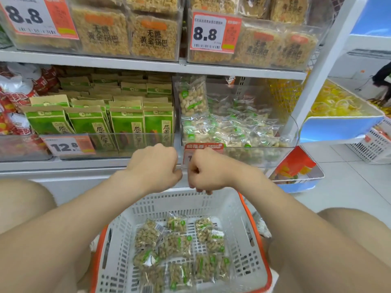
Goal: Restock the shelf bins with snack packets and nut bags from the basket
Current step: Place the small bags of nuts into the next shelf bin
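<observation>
Nut bags (175, 248), clear with green labels, lie loose on the bottom of a white slotted basket (237, 210) with an orange rim, at 6 o'clock in the view between the person's bare knees. Above the basket's far rim, at the centre, both hands hang side by side with their backs to the camera. The left hand (155, 166) has its fingers curled under, against the shelf edge (63, 166). The right hand (206, 171) is curled the same way, its fingertips down by the basket rim. The palms are hidden, so I cannot tell whether either holds anything. At 1 o'clock from the hands stands a clear shelf bin (264, 153) with a heap of like bagged nuts (228, 132), and one bag upright (192, 96) at its left wall. At 11 o'clock, the neighbouring bin holds rows of green seed packets (124, 123) behind a 12.8 price tag (65, 146). At 12 o'clock, on the shelf above, are rice-crust packs (152, 37).
</observation>
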### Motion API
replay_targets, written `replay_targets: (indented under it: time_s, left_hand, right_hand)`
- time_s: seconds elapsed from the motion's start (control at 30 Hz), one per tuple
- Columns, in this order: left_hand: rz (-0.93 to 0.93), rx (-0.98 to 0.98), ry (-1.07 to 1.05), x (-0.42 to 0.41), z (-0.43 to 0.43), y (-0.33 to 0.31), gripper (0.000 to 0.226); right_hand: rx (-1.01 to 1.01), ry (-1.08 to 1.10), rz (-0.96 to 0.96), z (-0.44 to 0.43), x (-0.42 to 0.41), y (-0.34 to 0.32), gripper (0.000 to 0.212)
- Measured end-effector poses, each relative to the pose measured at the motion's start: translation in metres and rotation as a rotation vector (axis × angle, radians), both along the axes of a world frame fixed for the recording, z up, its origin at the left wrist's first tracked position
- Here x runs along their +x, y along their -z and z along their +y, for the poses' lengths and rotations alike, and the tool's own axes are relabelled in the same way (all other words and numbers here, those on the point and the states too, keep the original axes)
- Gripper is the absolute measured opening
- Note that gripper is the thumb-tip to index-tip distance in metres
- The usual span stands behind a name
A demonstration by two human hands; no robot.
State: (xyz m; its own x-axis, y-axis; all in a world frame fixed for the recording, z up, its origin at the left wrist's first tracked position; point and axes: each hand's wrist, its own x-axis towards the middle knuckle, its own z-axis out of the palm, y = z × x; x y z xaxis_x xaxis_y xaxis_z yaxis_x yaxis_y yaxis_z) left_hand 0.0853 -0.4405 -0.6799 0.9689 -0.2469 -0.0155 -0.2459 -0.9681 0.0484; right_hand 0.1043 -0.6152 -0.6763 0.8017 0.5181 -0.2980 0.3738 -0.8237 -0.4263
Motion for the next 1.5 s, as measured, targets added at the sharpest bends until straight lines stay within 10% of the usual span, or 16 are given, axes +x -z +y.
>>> replay_targets:
  time_s: [0.5,0.73,1.0,1.5]
  left_hand:
    - [0.491,0.484,0.527,-0.013,-0.057,0.139,0.013]
    - [0.594,0.538,0.534,-0.009,-0.060,0.160,0.016]
    - [0.580,0.539,0.527,-0.007,-0.064,0.156,0.017]
    - [0.538,0.523,0.517,-0.008,-0.055,0.152,0.015]
  right_hand:
    - [-0.713,-0.235,0.270,-0.032,-0.041,0.207,0.005]
    - [-0.848,-0.396,0.282,-0.059,-0.081,0.301,0.041]
    - [-0.791,-0.329,0.571,-0.074,-0.083,0.328,0.037]
    - [-0.471,0.010,0.386,-0.040,-0.072,0.320,0.024]
